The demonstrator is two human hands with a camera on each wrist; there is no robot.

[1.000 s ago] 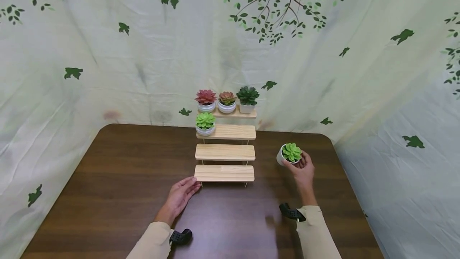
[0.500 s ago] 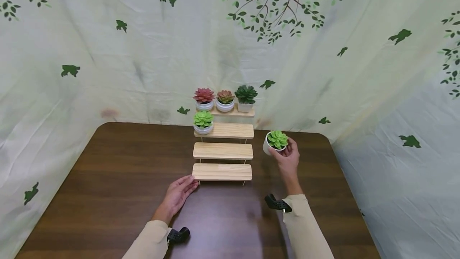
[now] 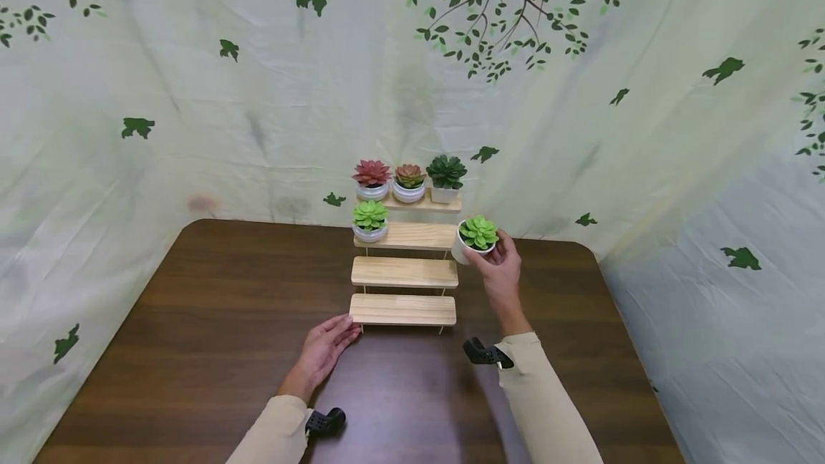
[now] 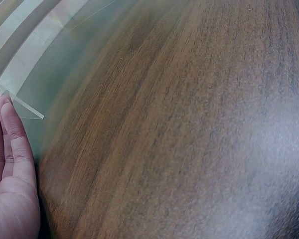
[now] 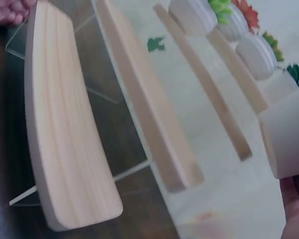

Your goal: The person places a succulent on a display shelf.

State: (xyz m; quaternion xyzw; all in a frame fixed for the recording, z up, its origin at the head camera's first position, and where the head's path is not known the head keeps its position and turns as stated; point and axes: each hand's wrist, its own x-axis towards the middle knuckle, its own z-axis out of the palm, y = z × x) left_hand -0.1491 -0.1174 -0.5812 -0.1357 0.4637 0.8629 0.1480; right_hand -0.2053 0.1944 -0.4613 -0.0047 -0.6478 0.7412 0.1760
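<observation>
A tiered wooden shelf stand rises in steps at the table's centre. My left hand touches the front left corner of its lowest board, and the left wrist view shows those fingers fairly straight. With my right hand I grip a white pot with a bright green succulent, raised just off the right end of the second board from the top. In the right wrist view the white pot shows at the right edge. A similar green succulent sits on that board's left end.
Along the top board stand a red succulent, a reddish-green succulent and a dark green succulent in white pots. Behind the dark brown table hangs a pale curtain printed with leaves.
My right hand has carried the potted green succulent left and away from me, from over the table's right side to beside the stand. My left hand stays at the lowest board's corner.
</observation>
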